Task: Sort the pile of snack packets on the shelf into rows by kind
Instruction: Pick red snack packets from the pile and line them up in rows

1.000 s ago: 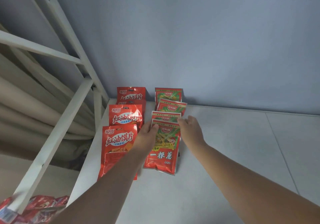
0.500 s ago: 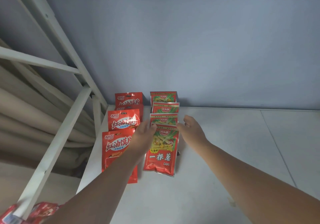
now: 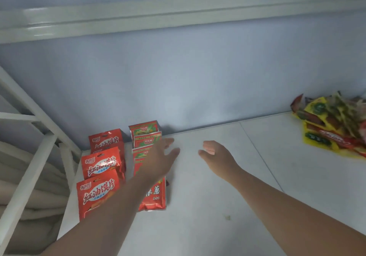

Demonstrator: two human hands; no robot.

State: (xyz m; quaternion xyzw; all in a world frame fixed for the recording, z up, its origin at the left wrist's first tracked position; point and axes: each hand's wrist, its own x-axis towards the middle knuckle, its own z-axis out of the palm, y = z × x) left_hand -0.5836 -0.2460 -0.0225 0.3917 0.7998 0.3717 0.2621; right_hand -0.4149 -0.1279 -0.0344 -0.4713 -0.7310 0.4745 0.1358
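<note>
Red packets (image 3: 101, 164), 3 in a row, left of the left hand (image 3: 158, 162); 4 green-red packets (image 3: 145, 136) partly under it; hands apart, fingers loose, holding nothing; mixed pile (image 3: 332, 125) well right of the right hand (image 3: 217, 156)

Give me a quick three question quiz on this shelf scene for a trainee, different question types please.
1. True or false: the left hand grips a packet.
2. Where is the unsorted pile on the shelf? A) far right, by the back wall B) front left corner C) between the two rows
3. Fill in: the all-red row holds ___ packets.
Key: 1 false, it is open, over the green-topped row; 2 A; 3 three.
</note>
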